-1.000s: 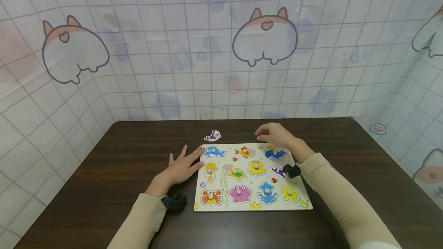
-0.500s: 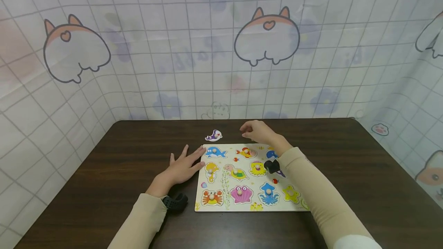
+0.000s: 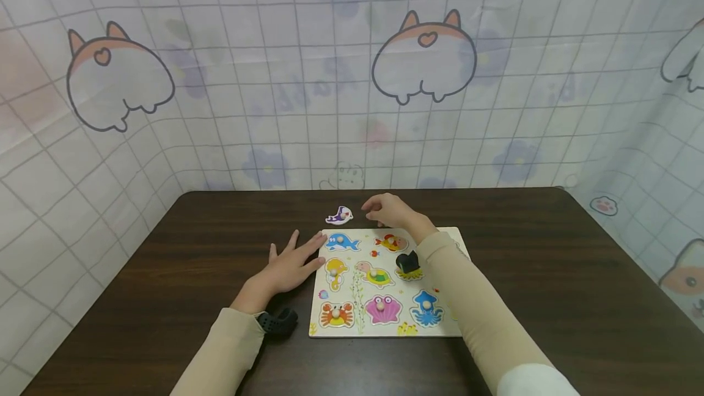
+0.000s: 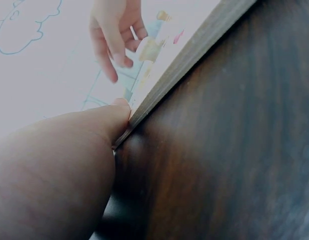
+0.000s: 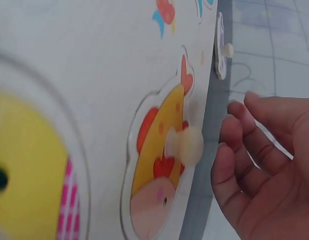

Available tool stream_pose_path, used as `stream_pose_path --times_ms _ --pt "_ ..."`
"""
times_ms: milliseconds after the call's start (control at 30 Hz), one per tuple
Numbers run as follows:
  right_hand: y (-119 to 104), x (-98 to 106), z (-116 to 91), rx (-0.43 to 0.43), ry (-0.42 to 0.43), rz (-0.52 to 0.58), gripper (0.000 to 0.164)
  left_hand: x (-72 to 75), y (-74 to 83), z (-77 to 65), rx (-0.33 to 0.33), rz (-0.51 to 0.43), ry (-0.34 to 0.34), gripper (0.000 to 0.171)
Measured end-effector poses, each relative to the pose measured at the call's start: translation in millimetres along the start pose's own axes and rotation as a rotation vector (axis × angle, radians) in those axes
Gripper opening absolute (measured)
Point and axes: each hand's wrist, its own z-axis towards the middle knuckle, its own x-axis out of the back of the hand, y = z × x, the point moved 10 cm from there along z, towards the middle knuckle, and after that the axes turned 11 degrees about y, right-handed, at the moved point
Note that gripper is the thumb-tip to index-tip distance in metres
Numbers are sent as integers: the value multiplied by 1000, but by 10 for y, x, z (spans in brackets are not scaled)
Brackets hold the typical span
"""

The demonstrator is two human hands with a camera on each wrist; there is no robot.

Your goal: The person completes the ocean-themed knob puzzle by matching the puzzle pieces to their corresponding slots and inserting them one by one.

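Note:
A white wooden peg puzzle board (image 3: pixel 352 295) with sea-animal pieces lies on the table. My left hand (image 3: pixel 289 266) rests at its left edge with fingers spread, fingertips on the upper left corner. Beyond the board's back edge lies a loose purple-and-white puzzle piece (image 3: pixel 339 216) with a small knob. My right hand (image 3: pixel 392 210) hovers just right of that piece, fingers loosely bent, nothing between them. In the right wrist view the loose piece (image 5: pixel 221 47) lies past the fingertips, and a yellow-and-red fish piece (image 5: pixel 159 165) with its knob sits in the board nearby.
The dark wooden table (image 3: pixel 220 249) extends around the board, its back edge against a patterned cloth backdrop (image 3: pixel 275 109). My right forearm (image 3: pixel 473 298) covers the board's right side. Upright knobs stick up from the pieces, such as the crab (image 3: pixel 337 314) and the shell (image 3: pixel 382 308).
My right hand has moved left along the board's back edge, closer to the loose purple-and-white piece. My left hand has stayed in place.

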Motion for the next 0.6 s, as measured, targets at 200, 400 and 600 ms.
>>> stream_pose_path --times_ms 200,400,600 --pt "19 -140 54 -53 -22 44 30 14 0 -10 1 -7 4 61" --pt "-56 -253 112 -52 -24 26 29 16 3 9 -8 10 9 60" --pt "-149 -327 133 -8 -33 -25 35 24 18 -2 -2 6 2 59"
